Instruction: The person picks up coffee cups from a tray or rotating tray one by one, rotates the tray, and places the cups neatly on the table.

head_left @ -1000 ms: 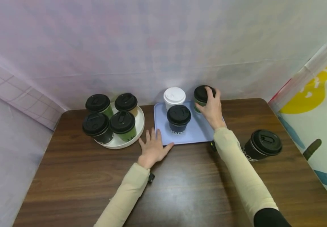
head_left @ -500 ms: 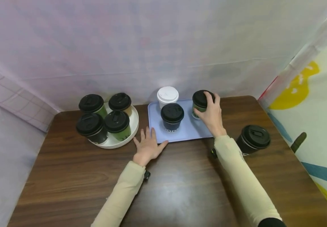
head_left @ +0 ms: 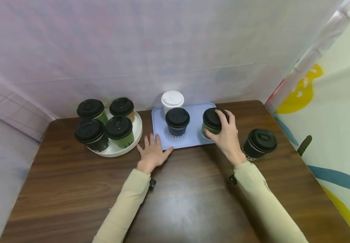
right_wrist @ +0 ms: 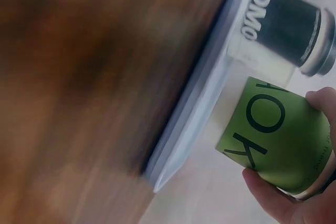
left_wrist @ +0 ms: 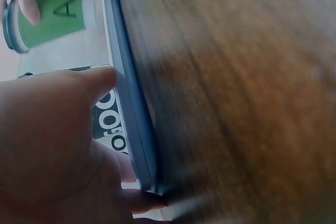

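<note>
My right hand [head_left: 226,139] grips a green paper coffee cup [head_left: 208,129] with a black lid, thumb on the near side and fingers over the lid. In the right wrist view, the cup's green wall [right_wrist: 278,129] shows large dark letters. The cup is over the right front part of a light blue rectangular tray [head_left: 194,110]. My left hand [head_left: 151,154] lies with fingers spread at the tray's front left corner, its thumb against the tray's edge. A dark cup with a black lid [head_left: 177,118] and a white-lidded cup [head_left: 172,98] stand on the tray's left half.
Left of the tray, a round white plate [head_left: 139,125] bears several black-lidded cups, green, dark and tan. Another dark cup [head_left: 258,144] stands on the wooden table [head_left: 181,189] to the right, beside my right forearm. A pale curtain [head_left: 163,50] hangs behind the table.
My right hand has brought the green cup from the tray's back right corner toward its front edge. My left hand keeps its place at the tray corner. The head view has shifted slightly.
</note>
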`<state>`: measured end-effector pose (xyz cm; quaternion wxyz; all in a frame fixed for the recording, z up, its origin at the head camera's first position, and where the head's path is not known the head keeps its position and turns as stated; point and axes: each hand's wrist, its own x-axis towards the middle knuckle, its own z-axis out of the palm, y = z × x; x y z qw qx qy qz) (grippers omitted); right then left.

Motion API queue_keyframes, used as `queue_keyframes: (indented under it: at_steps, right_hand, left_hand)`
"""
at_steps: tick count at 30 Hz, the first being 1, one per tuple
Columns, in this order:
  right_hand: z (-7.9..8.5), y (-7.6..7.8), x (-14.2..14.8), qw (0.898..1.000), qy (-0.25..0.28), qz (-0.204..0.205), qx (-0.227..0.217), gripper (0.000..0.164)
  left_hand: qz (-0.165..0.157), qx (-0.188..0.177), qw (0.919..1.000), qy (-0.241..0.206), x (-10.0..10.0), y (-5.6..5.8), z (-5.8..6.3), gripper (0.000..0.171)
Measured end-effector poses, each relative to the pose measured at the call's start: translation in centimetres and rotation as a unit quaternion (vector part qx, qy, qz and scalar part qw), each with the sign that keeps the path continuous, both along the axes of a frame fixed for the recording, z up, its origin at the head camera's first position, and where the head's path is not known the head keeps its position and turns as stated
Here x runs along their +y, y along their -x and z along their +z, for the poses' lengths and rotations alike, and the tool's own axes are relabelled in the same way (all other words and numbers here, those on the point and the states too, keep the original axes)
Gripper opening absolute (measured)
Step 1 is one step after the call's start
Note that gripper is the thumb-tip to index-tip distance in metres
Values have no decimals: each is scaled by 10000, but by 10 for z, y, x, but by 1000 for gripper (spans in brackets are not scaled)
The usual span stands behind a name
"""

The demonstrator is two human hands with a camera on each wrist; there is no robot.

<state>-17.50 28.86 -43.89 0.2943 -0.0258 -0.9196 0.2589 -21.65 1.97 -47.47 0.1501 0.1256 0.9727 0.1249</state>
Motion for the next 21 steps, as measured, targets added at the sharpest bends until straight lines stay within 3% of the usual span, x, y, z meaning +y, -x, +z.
queue_keyframes:
  at_steps: [9,21]
  right_hand:
    - [-11,-56,10,9984,-319,173,432,79]
    - [-14,-119,34,9977,-451,129,488,81]
  left_hand:
    - [-45,-25,10000,-25,-2,1,0,98]
    - [-122,-27,9999,-7,1,1,1,98]
